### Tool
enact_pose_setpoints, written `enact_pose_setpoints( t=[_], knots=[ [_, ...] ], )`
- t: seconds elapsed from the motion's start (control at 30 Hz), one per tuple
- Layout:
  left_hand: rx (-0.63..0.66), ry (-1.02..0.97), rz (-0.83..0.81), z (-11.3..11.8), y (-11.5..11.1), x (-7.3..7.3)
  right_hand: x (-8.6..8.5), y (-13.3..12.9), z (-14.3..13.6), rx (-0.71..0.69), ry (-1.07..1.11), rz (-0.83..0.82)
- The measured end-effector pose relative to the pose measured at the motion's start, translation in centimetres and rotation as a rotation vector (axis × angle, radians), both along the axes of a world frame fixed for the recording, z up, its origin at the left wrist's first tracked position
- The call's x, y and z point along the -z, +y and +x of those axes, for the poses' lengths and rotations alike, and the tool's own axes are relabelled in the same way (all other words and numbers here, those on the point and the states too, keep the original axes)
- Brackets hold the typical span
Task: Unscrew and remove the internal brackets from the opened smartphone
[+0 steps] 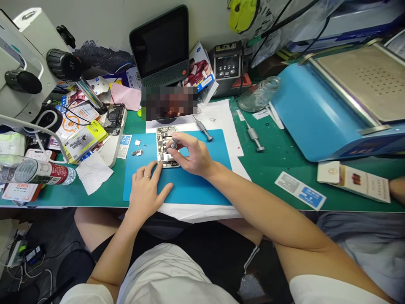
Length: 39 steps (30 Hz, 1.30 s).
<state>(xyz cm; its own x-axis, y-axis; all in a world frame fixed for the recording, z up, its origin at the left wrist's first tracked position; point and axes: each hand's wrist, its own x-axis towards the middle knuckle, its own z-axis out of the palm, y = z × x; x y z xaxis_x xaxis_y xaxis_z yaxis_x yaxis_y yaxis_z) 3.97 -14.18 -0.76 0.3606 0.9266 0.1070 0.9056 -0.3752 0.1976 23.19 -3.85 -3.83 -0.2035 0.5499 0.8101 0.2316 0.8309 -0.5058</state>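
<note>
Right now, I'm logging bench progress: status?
Right fingers gripping screwdriver over opened phone. Left fingers at phone's lower left corner. Small parts lie left, apparently not in the way.

Phone [162, 145] on mat [196, 190], loose parts [137, 152] left of it, screwdriver [253, 134] right of mat, display [160, 46] behind

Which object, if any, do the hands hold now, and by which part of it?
The right hand grips a screwdriver by its handle, between thumb and fingers. The left hand grips nothing; a fingertip rests at the near end of the opened phone.
</note>
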Motion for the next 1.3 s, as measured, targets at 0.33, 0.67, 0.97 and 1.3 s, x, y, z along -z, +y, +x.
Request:
enact_pose_setpoints(
  t=[0.33, 0.67, 0.97, 1.3],
  knots=[
    [-0.004, -0.023, 0.010, -0.05, 0.10, 0.15, -0.58, 0.06, 0.04, 0.044, -0.049, 0.067],
    [-0.002, -0.094, 0.028, -0.17, -0.20, -0.01, -0.94, -0.24, -0.11, 0.039, -0.069, 0.055],
    [0.009, -0.105, 0.053, -0.23, -0.32, 0.10, -0.81, -0.10, -0.18, 0.024, -0.009, 0.015],
    [0.015, -0.113, 0.056, -0.29, -0.29, 0.13, -0.87, -0.03, -0.05, 0.025, -0.026, 0.012]
  ],
)
